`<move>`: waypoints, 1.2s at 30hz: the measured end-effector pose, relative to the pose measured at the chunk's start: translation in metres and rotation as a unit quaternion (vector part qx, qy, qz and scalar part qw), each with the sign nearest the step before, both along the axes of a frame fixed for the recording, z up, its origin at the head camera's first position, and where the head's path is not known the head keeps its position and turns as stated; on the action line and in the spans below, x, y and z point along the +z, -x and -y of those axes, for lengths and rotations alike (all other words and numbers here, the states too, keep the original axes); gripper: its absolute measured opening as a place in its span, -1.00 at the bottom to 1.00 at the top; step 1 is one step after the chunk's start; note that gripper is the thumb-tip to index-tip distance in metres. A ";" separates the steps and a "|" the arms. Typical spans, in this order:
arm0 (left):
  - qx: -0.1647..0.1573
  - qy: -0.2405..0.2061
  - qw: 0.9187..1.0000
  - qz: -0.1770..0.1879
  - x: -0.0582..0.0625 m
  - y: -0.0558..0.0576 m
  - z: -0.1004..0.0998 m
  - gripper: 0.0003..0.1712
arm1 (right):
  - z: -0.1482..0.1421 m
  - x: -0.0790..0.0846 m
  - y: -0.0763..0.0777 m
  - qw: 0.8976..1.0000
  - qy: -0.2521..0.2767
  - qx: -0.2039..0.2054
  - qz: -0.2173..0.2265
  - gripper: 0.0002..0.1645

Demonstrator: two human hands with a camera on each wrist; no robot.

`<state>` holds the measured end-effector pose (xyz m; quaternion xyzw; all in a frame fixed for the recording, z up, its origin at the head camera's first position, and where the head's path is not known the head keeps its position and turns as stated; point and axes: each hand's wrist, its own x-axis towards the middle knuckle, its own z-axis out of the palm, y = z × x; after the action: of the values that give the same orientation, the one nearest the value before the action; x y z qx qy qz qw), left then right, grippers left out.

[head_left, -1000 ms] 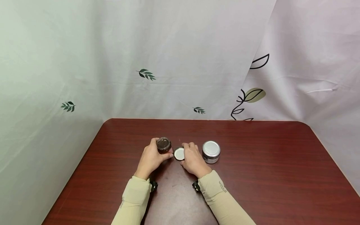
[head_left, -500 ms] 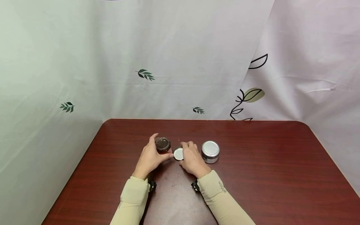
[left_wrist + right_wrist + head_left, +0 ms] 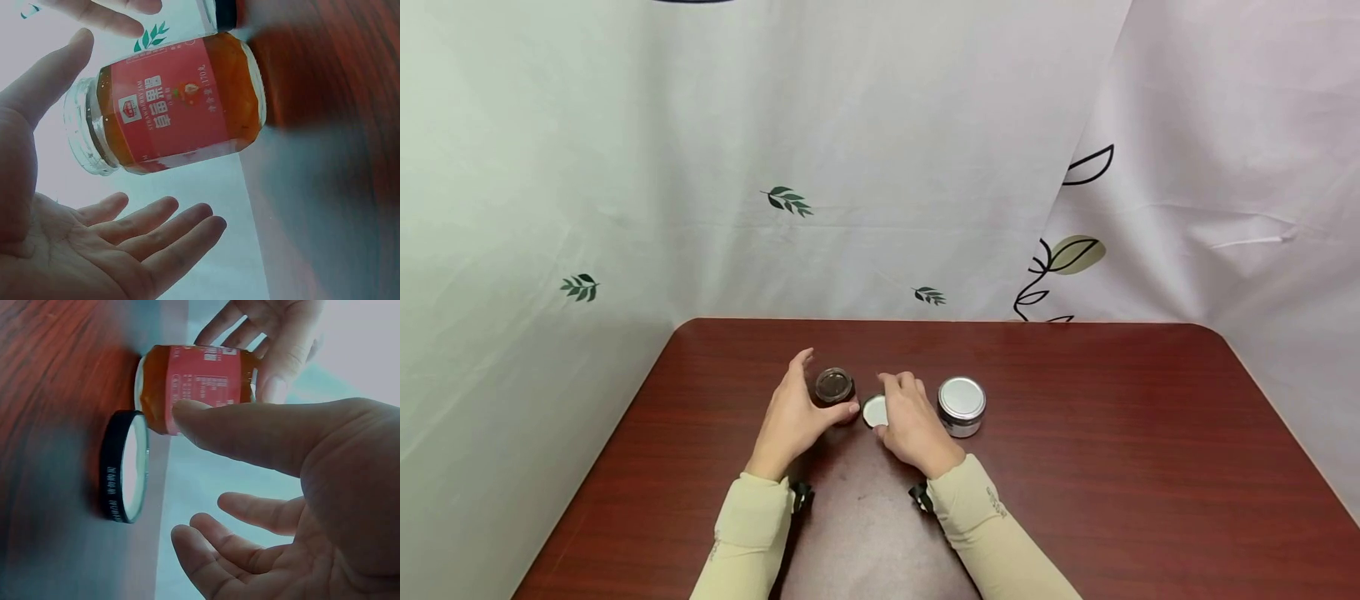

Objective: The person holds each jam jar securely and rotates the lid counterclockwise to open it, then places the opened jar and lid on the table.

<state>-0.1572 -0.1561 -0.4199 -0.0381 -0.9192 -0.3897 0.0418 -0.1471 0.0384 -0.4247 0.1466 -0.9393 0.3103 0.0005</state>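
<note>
An uncapped glass jam jar [image 3: 835, 387] with a red strawberry label [image 3: 165, 103] stands upright on the table. My left hand [image 3: 788, 423] is spread around the jar; in the left wrist view its fingers [image 3: 181, 247] and thumb are apart from the glass. Just right of the jar lies a black-rimmed lid [image 3: 128, 469], white inside facing up. Over the lid's right side hovers my right hand [image 3: 916, 427], fingers loose and holding nothing. In the right wrist view, a gap shows between its fingertips and the lid. The right hand hides part of the lid in the head view.
A wider container with a silver lid [image 3: 962, 397] stands right of my right hand. The dark red wooden table [image 3: 1112, 467] reaches back to a white leaf-print curtain [image 3: 865, 167].
My left hand has loosened from around the jam jar and drawn slightly left, its fingers spreading. The right hand has barely moved, and the jar and lid stay in place.
</note>
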 end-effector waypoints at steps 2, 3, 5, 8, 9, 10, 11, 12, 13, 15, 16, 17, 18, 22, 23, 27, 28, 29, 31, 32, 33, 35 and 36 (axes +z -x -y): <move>0.000 -0.001 1.000 -0.008 0.001 0.000 0.001 0.30 | 0.000 0.001 -0.001 1.000 0.001 0.003 -0.009 -0.13; 0.001 -0.001 1.000 -0.012 0.001 0.000 0.001 0.30 | 0.000 0.002 -0.001 1.000 0.002 0.004 -0.014 -0.13; 0.002 -0.001 1.000 -0.020 0.002 -0.001 0.001 0.31 | -0.001 0.003 -0.002 1.000 0.003 0.007 -0.023 -0.14; 0.005 0.001 1.000 -0.026 0.003 0.000 0.001 0.31 | -0.002 0.005 -0.003 0.999 0.003 0.011 -0.035 -0.15; 0.006 0.002 1.000 -0.028 0.004 0.000 0.001 0.31 | -0.002 0.006 -0.003 0.999 0.004 0.012 -0.038 -0.15; 0.006 0.002 1.000 -0.029 0.005 -0.001 0.001 0.31 | -0.003 0.006 -0.003 0.999 0.005 0.013 -0.041 -0.15; 0.006 0.002 1.000 -0.030 0.005 -0.001 0.001 0.31 | -0.003 0.007 -0.003 0.999 0.006 0.015 -0.044 -0.15; 0.007 0.002 1.000 -0.030 0.005 -0.001 0.001 0.31 | -0.003 0.008 -0.004 0.999 0.007 0.015 -0.046 -0.15; 0.007 0.002 1.000 -0.031 0.006 -0.001 0.001 0.31 | -0.004 0.009 -0.004 0.999 0.008 0.017 -0.047 -0.15; 0.007 0.001 0.999 -0.033 0.007 -0.002 0.001 0.31 | -0.004 0.011 -0.005 0.998 0.008 0.019 -0.052 -0.16; 0.007 0.001 0.999 -0.034 0.008 -0.002 0.001 0.31 | -0.005 0.012 -0.005 0.998 0.009 0.020 -0.053 -0.16; 0.006 0.001 0.999 -0.035 0.008 -0.003 0.001 0.31 | -0.005 0.013 -0.005 0.998 0.009 0.021 -0.054 -0.17; 0.006 0.001 0.999 -0.037 0.008 -0.003 0.001 0.31 | -0.006 0.014 -0.006 0.998 0.009 0.021 -0.055 -0.17; 0.004 0.004 0.999 -0.044 0.009 -0.003 0.002 0.29 | -0.007 0.017 -0.007 0.998 0.011 0.020 -0.054 -0.18; 0.004 0.005 0.999 -0.046 0.009 -0.003 0.002 0.29 | -0.008 0.018 -0.007 0.998 0.010 0.019 -0.054 -0.19; 0.002 0.009 0.999 -0.054 0.010 -0.004 0.002 0.29 | -0.010 0.020 -0.008 0.998 0.010 0.017 -0.052 -0.18; 0.001 0.009 0.998 -0.055 0.010 -0.004 0.001 0.29 | -0.010 0.020 -0.008 0.999 0.008 0.016 -0.051 -0.18; 0.000 0.009 0.998 -0.057 0.011 -0.004 0.001 0.29 | -0.011 0.021 -0.009 0.999 0.008 0.016 -0.050 -0.17; 0.000 0.010 0.998 -0.061 0.012 -0.005 0.001 0.29 | -0.012 0.022 -0.009 0.999 0.008 0.015 -0.050 -0.17; 0.000 0.011 0.998 -0.062 0.012 -0.005 0.001 0.29 | -0.013 0.023 -0.010 0.999 0.008 0.015 -0.049 -0.16; 0.000 0.011 0.998 -0.063 0.013 -0.005 0.001 0.29 | -0.013 0.023 -0.010 0.999 0.007 0.016 -0.050 -0.16; 0.001 0.012 0.998 -0.065 0.014 -0.006 0.001 0.29 | -0.014 0.024 -0.010 0.999 0.008 0.016 -0.051 -0.16; 0.001 0.013 0.998 -0.066 0.015 -0.006 0.001 0.29 | -0.015 0.025 -0.010 0.998 0.008 0.015 -0.053 -0.16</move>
<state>-0.1507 -0.1575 -0.4054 -0.0638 -0.9193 -0.3746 0.1026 -0.1368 0.0530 -0.3998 0.1766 -0.9333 0.3092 0.0463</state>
